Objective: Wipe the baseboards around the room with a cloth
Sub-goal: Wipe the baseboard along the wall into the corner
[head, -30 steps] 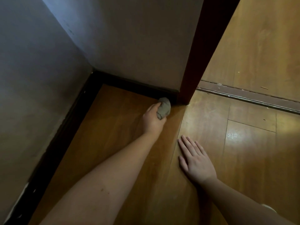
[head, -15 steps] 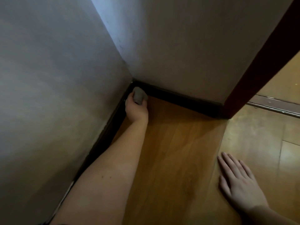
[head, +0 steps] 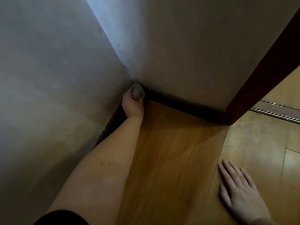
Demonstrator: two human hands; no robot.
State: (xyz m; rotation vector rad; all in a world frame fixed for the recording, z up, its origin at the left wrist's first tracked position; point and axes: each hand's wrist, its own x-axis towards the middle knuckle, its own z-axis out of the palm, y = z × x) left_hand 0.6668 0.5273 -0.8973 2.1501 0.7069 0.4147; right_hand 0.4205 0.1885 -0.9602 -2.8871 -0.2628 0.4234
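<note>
A: Far left, against the room corner?
B: Grey left wall (head: 48, 95), then dark baseboard (head: 181, 103) along its foot, mostly hidden behind the forearm; only a thin strip visible below the corner.

A: At the corner itself?
B: Left hand (head: 132, 105) reaching in, fingers curled round a wadded grey cloth (head: 137, 93), gripping it. Cloth pressed right into the corner, touching the baseboard where the two runs meet. Long axis running from the palm up toward the corner, bunched end pointing into it. Fingertips tucked under the wad, hard to make out. Dark sleeve (head: 61, 218) cut off at the bottom edge.

A: Right of the corner?
B: Back wall (head: 194, 46) with the baseboard's second run stretching away from the corner to a dark red-brown door frame (head: 259, 75). Faint dark specks on the wall seam above the corner. Wood floor (head: 170, 159) below.

A: Further right?
B: Metal threshold strip (head: 276, 111) past the frame, cut off by the edge. Right hand (head: 240, 192) well apart from the corner, flat on the floor, fingers straight and slightly spread, holding nothing; wrist cut off at the bottom.

A: Any writing, labels?
B: None legible anywhere; dim and somewhat soft throughout.
</note>
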